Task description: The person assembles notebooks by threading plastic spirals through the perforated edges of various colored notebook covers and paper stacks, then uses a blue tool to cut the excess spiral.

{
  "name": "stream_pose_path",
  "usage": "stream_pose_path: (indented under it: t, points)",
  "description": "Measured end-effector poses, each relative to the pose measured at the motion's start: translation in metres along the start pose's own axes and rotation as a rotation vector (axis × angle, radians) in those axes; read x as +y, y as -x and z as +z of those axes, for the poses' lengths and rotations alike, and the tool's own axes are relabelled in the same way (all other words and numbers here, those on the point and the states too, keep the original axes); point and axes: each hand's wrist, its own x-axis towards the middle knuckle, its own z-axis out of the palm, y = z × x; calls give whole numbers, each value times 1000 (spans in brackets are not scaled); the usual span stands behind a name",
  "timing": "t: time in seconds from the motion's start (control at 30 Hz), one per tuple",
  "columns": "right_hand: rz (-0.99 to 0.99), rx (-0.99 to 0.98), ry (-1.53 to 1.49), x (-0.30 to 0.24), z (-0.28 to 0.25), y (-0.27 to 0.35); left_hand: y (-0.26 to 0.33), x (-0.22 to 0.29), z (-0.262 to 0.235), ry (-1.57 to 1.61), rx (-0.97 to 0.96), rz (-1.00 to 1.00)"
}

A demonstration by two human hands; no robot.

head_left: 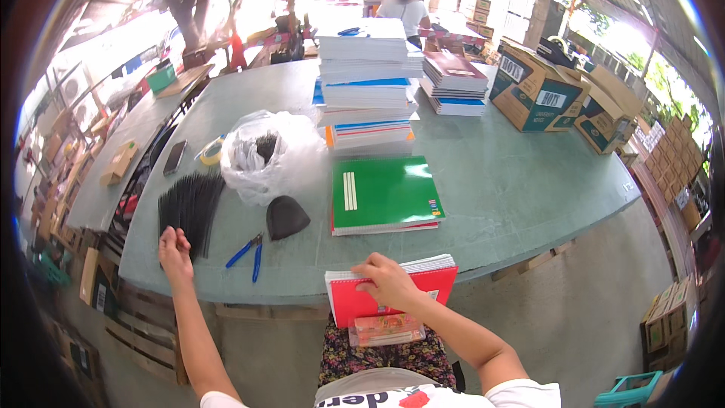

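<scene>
My right hand [387, 281] rests on a red notebook [423, 287] that lies at the near edge of the green table [513, 181], its fingers gripping the upper left edge. My left hand [175, 249] reaches to the near end of a bundle of thin black strips [189, 204], fingers curled at their tips; whether it holds one I cannot tell. Blue-handled pliers [248, 251] lie between my hands. A green notebook [385, 193] lies on a small stack just beyond the red one.
A tall pile of notebooks [366, 83] and a shorter pile [453, 79] stand farther back. A clear plastic bag [268, 155], a black pouch [285, 217], a tape roll [213, 151] and a phone [174, 157] lie left. Cardboard boxes [540, 87] sit right. A person stands behind.
</scene>
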Motion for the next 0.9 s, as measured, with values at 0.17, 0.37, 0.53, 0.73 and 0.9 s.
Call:
stream_pose_path:
  t: [0.17, 0.37, 0.53, 0.73, 0.9]
  points:
    - [57, 13, -121, 10, -9, 22, -1, 35, -15, 367, -75, -72]
    - [24, 25, -149, -9, -6, 23, 32, 107, -4, 435, -387, 96]
    - [-32, 11, 128, -6, -6, 19, 85, 120, 51, 218, -157, 241]
    - [-149, 25, 242, 3, 1, 20, 130, 141, 65, -92, -24, 598]
    - [-110, 70, 199, 11, 6, 21, 152, 145, 75, -184, -349, 550]
